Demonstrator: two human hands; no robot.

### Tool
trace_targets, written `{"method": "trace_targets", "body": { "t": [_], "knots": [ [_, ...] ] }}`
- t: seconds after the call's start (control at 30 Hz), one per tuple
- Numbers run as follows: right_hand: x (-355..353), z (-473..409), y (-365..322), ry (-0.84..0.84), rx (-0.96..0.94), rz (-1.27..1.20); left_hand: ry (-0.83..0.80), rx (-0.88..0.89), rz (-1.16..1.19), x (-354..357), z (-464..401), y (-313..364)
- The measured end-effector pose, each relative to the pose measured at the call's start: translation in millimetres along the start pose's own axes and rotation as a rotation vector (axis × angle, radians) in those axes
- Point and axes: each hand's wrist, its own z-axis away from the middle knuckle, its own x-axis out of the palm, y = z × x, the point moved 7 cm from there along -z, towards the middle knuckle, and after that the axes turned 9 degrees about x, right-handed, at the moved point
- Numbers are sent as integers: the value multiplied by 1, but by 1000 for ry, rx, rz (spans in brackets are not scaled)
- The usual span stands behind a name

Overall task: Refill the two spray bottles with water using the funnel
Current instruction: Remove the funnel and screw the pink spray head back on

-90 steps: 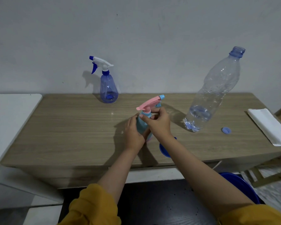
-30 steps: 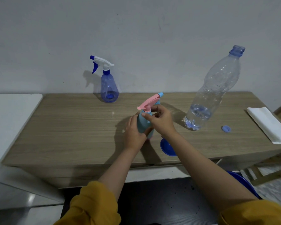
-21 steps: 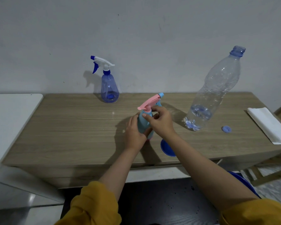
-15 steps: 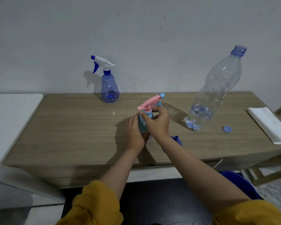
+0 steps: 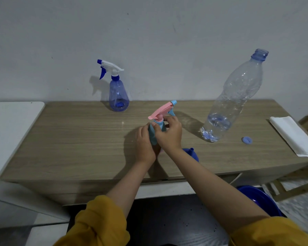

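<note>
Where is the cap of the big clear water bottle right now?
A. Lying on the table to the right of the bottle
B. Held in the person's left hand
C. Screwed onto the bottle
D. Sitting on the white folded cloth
A: the big clear water bottle stands with an open neck, and its small blue cap lies on the wooden table just to its right, short of the white cloth.

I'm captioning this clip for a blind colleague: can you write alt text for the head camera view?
A person's left hand holds a teal spray bottle on a wooden table while the right hand grips its collar under the pink trigger head. Nearby are a blue spray bottle, an uncapped water bottle and a blue funnel.
</note>
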Motion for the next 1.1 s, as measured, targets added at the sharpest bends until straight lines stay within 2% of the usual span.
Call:
{"method": "trace_targets", "body": {
  "t": [0.07,0.2,0.33,0.5,0.63,0.73,0.87,1.0,1.1],
  "knots": [
    [0,5,1,26,25,-30,-1,-24,18,-3,0,1],
    [-2,0,-3,63,87,-16,-113,-7,28,-2,3,-9],
    [14,-12,-12,-81,57,-33,-130,10,28,-12,19,-11],
    [16,-21,-19,-136,-33,-30,-81,26,-109,-51,51,-20],
    [21,-10,-27,-360,-10,-43,-34,-43,-260,-93,71,-47],
    [27,12,-22,-556,107,6,-1,-69,-384,-117,82,-61],
    [46,49,-6,-772,169,246,0,-126,-468,-134,96,-73],
    [57,71,12,-861,231,404,-22,-184,-496,-141,108,-77],
    [59,76,14,-862,307,354,-42,-205,-506,-141,113,-79]
  ]
}}
